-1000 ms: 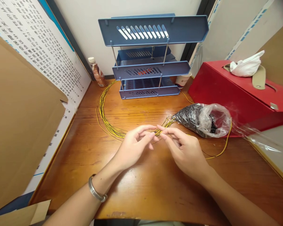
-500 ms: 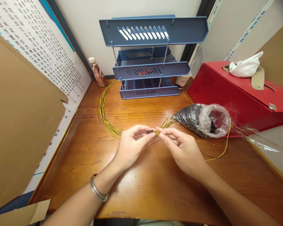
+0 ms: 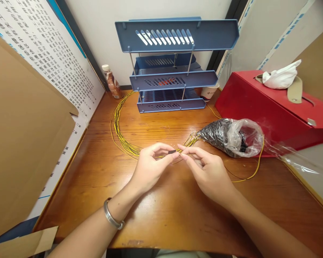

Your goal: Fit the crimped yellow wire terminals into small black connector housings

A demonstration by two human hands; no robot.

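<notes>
My left hand [image 3: 150,166] pinches a small black piece [image 3: 172,152] between thumb and forefinger; its exact kind is too small to tell. Opposite it, my right hand [image 3: 206,170] is closed in a pinch, its fingertips close to the black piece. A thin yellow wire [image 3: 247,178] curves in from the right and passes under the right hand, seemingly into its fingertips. Behind both hands lies a long looped bundle of yellow-and-black wires [image 3: 121,134] on the table. The bundle's right end reaches a clear plastic bag [image 3: 244,132] filled with black pieces [image 3: 216,134].
A blue tiered tray rack [image 3: 174,80] stands at the back of the wooden table [image 3: 150,222]. Beside it are a brown drink bottle [image 3: 113,84] and a paper cup [image 3: 209,93]. On the right sits a red box [image 3: 247,100] topped with white tissue [image 3: 281,77]. Cardboard [image 3: 27,136] flanks the left.
Both hands stay almost in place; the black piece has shifted slightly down and the fingertips of the two hands are a little closer. The view has moved slightly.
</notes>
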